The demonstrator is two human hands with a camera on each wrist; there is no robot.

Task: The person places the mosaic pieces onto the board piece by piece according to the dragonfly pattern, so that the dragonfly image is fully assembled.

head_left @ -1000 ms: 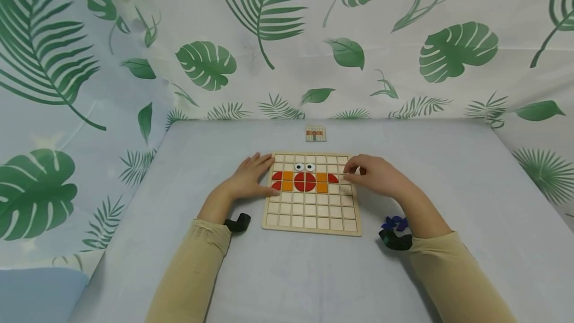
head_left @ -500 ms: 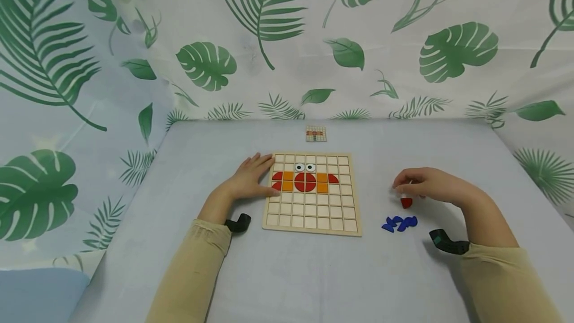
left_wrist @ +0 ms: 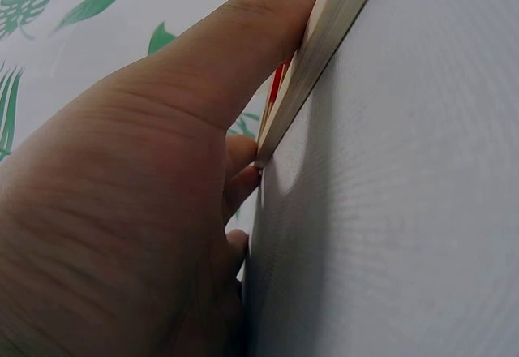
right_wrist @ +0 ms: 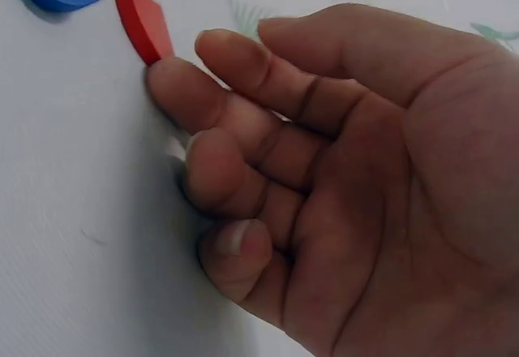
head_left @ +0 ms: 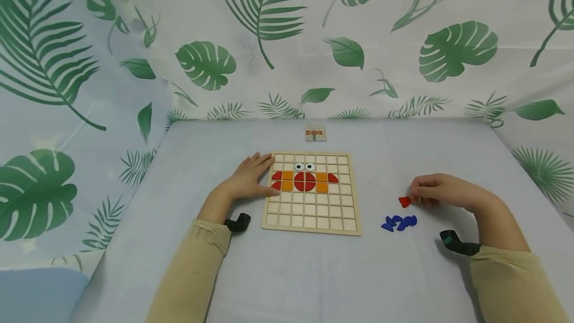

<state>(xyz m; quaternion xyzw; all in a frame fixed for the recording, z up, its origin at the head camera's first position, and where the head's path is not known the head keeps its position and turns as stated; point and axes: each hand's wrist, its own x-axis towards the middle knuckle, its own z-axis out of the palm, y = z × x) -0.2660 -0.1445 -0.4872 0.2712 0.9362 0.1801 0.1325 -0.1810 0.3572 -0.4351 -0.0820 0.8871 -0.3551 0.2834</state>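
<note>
In the head view, a wooden grid board (head_left: 310,224) carries red quarter-circle and orange square tiles, plus two eye pieces (head_left: 304,167). My left hand (head_left: 244,178) rests against its left edge, thumb and fingers spread apart. The left wrist view has the thumb (left_wrist: 235,49) lying straight along the board's side (left_wrist: 324,40). To the right of the board, my right hand (head_left: 441,191) is low over the table beside a loose red quarter-circle tile (head_left: 404,202). In the right wrist view a fingertip meets the red tile (right_wrist: 144,26), the fingers loosely bent and not pinching it.
Several blue tiles (head_left: 400,223) lie in a small heap just in front of the red one. A small pattern card (head_left: 316,133) sits behind the board. A leaf-printed cloth (head_left: 287,64) rises behind the table (head_left: 314,278).
My right hand has left the board's right edge and moved right to the loose red tile, which is now more exposed. My left hand and the board have stayed put.
</note>
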